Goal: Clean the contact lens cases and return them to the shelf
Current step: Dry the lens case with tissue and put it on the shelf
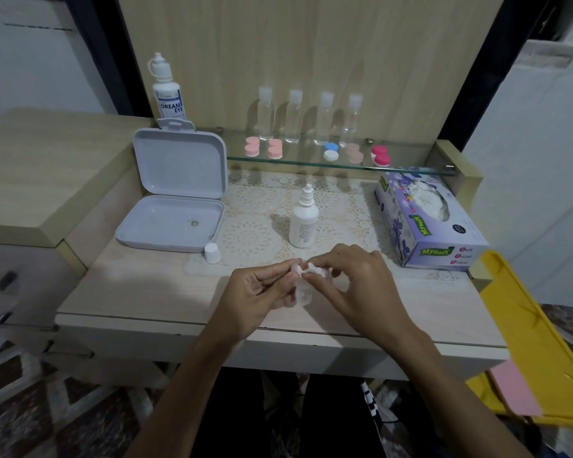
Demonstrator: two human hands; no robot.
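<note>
Both hands are curled in over the near edge of the surface (139,292): left hand (262,289) holding a clear contact lens case (301,294), right hand (354,279) pinching a bit of tissue (313,269) against it. White bottle (303,219) at 12 o'clock, tissue box (427,219) at 2, other cases up on the glass shelf (411,160).

A pale wooden desk (146,292) carries a lace mat (255,239), open grey box (172,223), white bottle (303,223) and tissue box (427,223).
</note>
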